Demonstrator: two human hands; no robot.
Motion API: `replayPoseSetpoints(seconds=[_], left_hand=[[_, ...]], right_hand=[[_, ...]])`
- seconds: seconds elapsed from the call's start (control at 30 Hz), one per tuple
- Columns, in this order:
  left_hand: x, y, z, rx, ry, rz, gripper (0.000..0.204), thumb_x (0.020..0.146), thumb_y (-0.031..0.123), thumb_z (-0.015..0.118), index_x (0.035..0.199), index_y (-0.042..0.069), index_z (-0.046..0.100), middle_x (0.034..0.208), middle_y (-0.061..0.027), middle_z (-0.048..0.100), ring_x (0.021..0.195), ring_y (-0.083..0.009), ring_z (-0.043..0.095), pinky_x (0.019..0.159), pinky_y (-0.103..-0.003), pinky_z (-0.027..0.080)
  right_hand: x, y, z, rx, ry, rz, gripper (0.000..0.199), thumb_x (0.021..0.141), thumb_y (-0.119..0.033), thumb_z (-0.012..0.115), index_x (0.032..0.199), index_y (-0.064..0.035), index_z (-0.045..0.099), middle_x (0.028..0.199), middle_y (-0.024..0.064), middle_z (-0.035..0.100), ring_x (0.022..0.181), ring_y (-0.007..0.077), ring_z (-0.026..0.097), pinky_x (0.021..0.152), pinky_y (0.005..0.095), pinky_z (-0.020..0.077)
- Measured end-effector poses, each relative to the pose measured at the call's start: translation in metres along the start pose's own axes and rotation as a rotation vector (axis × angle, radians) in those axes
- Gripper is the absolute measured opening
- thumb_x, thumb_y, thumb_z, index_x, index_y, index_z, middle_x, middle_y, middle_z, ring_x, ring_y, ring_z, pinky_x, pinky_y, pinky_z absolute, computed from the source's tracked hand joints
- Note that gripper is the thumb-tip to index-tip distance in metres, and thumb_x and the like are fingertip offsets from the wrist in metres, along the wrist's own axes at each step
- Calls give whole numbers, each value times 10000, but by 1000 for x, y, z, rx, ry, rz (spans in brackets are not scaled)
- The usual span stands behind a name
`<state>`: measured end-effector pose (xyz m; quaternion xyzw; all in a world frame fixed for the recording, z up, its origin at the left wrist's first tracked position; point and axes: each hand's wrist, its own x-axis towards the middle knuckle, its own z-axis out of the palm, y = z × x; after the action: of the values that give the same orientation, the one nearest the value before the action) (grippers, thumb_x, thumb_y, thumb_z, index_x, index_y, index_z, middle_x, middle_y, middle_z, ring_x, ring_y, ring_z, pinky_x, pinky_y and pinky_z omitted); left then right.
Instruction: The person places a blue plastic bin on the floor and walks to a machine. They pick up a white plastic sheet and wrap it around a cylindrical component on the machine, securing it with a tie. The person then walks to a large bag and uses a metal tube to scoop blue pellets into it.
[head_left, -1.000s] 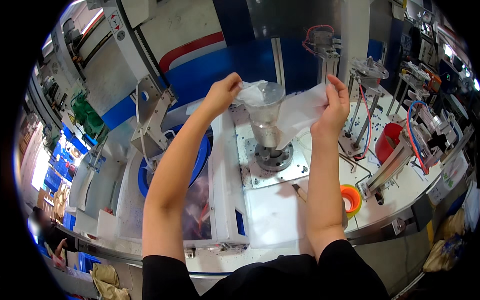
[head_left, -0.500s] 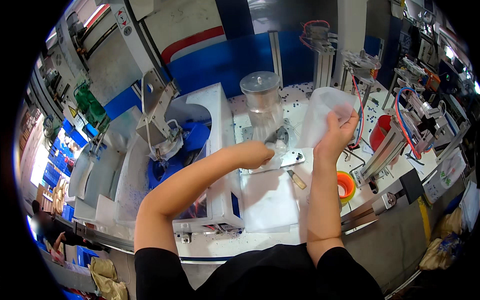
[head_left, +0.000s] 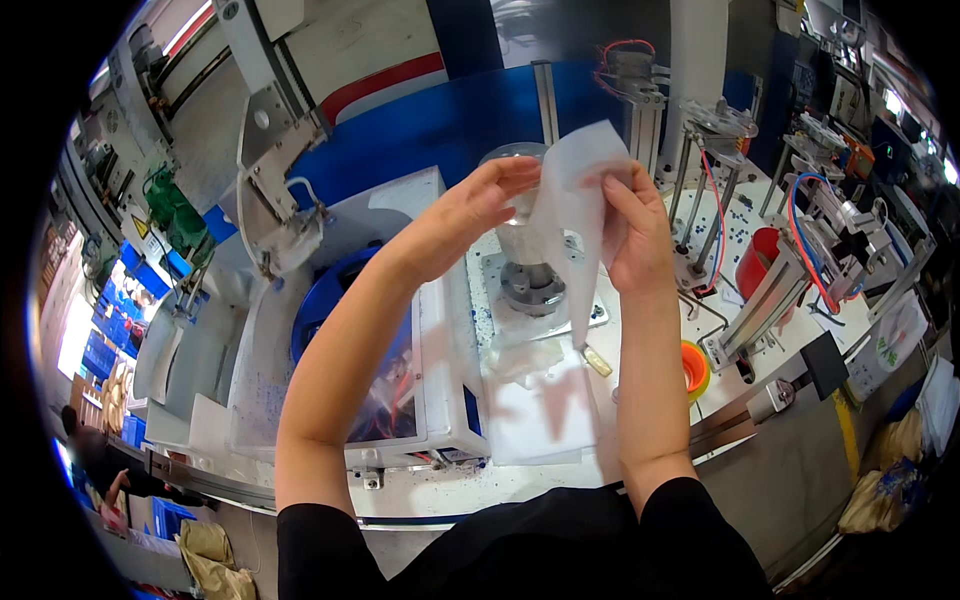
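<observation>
Sheet [head_left: 572, 215], thin and whitish, hangs from the pinched thumb and fingers of the right hand [head_left: 640, 240], just above frame center. Left hand [head_left: 455, 228] is up from near the metal ring [head_left: 531, 290], now loose-fingered beside the sheet; contact unclear. Crumpled film [head_left: 528, 360] now lies on the white pad [head_left: 545, 425], lower center. Work seems shifted to the sheet, clear jar [head_left: 518, 242] standing behind.

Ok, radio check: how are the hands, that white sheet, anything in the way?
Right hand gripping thin white sheet. Left hand open near the sheet's edge, contact unclear. Sheet hanging down, partly hiding clear cylinder behind.
</observation>
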<state>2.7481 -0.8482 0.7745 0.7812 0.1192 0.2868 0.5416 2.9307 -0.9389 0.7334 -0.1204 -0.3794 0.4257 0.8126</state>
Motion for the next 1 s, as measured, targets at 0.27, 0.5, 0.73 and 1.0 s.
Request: replayPoseSetpoints(seconds=[0.27,0.5,0.73,1.0], left_hand=[[30,-4,-40,134,409,-229,209,797,249,748,809,131,576,759,-31,589,748,-117,542,716,-318,426],[96,-29,-98,694,576,-116,228,782,173,723,946,52,619,832,-69,630,763,-153,578,683,-268,452],[118,-49,-106,829,472,-238,375,759,248,741,1075,75,638,974,-100,649,909,-238,616,796,-327,480],[81,-63,-95,872,196,375,523,929,552,409,1214,174,631,1373,-106,484,1301,-296,411,1066,-425,324]], right_hand=[[85,4,-7,-474,-80,36,189,851,-87,612,1031,-56,565,902,61,672,830,135,620,767,263,474],[142,38,-50,-921,28,102,89,762,-60,637,828,-5,612,715,41,636,621,99,576,561,241,437],[147,48,-75,-1049,87,71,202,751,-119,679,905,4,634,722,48,630,649,121,582,580,236,432],[114,53,-143,-1336,361,195,407,803,-352,680,1045,-32,612,919,110,660,797,193,634,690,313,498]])
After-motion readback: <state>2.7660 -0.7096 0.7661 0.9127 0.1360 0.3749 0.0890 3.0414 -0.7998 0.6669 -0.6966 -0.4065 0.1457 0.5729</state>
